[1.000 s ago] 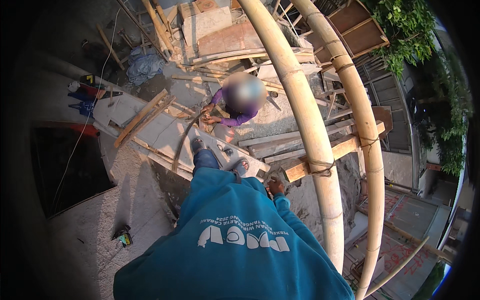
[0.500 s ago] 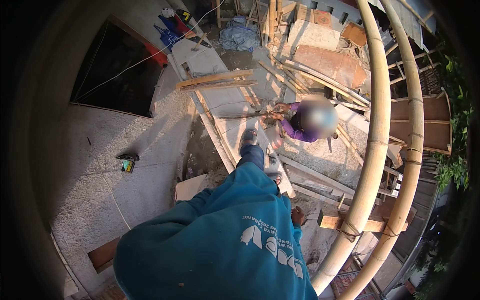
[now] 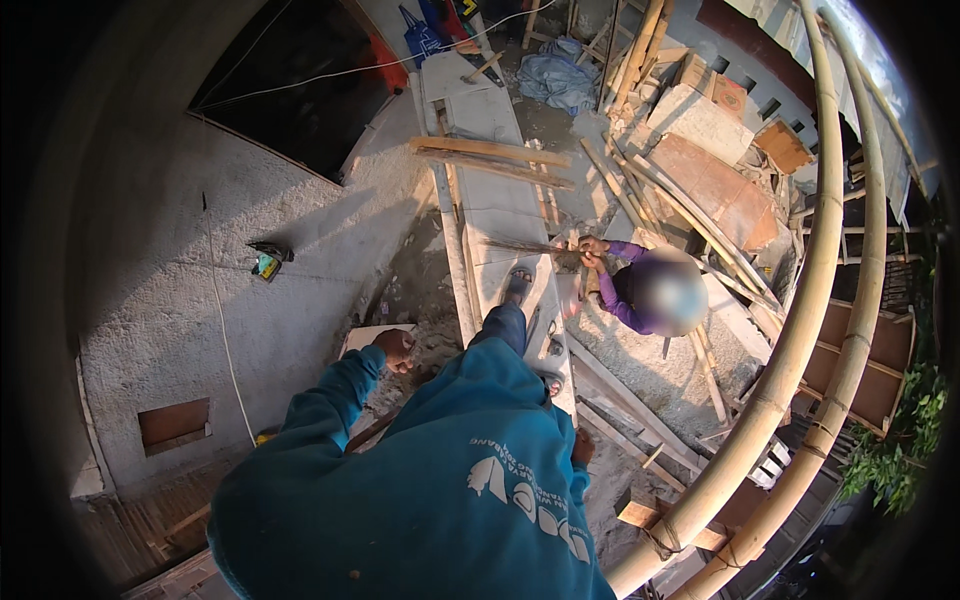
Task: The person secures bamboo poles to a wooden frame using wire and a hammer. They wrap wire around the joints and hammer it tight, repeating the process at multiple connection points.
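My left hand [image 3: 396,349] is held out beside my body, its fingers loosely bent and apart, with nothing visible in them. Close to it lies a pale board [image 3: 368,338] by the rough wall. Mostly hidden by my teal sleeve, my right hand [image 3: 582,448] hangs low at my right side, and its fingers do not show clearly. My sandalled feet are on a long pale plank [image 3: 497,200]. In front and to the right, a person in purple sleeves [image 3: 618,300] grips a bundle of thin rods [image 3: 525,245] with both hands.
Two thick bamboo poles [image 3: 800,330] rise on my right, tied to a wooden crosspiece [image 3: 640,512]. Wooden strips [image 3: 490,160] lie across the plank ahead. A tool [image 3: 268,262] is at the wall on the left. Bamboo and boards [image 3: 715,190] are piled beyond the person.
My left hand has come into view on the left, swung out from my body. The view has shifted, so the scene sits further right. The person still holds the rods.
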`<control>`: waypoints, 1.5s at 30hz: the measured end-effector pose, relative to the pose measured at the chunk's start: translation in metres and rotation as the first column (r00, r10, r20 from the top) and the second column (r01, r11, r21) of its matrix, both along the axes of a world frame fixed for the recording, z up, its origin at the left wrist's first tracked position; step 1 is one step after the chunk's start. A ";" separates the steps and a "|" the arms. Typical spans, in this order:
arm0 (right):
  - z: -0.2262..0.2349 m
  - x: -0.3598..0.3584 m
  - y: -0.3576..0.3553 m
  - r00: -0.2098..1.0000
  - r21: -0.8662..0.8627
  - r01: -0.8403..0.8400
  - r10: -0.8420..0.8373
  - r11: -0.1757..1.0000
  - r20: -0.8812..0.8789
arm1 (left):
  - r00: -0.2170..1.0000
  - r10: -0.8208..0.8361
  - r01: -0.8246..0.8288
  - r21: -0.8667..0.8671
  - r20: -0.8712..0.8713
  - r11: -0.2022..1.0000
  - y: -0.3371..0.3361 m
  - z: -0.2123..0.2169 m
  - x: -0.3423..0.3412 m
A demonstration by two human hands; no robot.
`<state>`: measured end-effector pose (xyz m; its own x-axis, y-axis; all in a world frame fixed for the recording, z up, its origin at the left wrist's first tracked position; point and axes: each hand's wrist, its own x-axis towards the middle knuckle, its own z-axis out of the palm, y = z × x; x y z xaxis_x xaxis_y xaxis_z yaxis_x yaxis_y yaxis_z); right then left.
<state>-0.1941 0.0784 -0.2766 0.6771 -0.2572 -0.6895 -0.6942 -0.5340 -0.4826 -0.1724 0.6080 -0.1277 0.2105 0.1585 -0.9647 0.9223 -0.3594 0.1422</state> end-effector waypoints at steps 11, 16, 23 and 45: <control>0.003 0.094 0.066 0.934 0.132 0.301 -0.264 0.944 -0.241 | 0.899 0.280 -0.309 0.037 0.336 0.950 0.013 -0.032 0.123; -0.006 0.184 0.112 0.998 -0.018 -0.010 0.009 1.000 -0.058 | 0.830 0.403 -0.421 -0.041 0.385 0.906 0.054 -0.065 0.121; 0.012 0.347 0.204 0.994 0.253 0.064 -0.040 0.965 -0.098 | 0.781 0.552 -0.594 0.073 0.291 0.801 0.116 -0.051 0.087; -0.069 0.420 0.325 0.944 0.191 0.125 -0.057 0.974 -0.325 | 0.649 0.434 -0.648 0.156 0.625 0.745 0.262 -0.075 0.304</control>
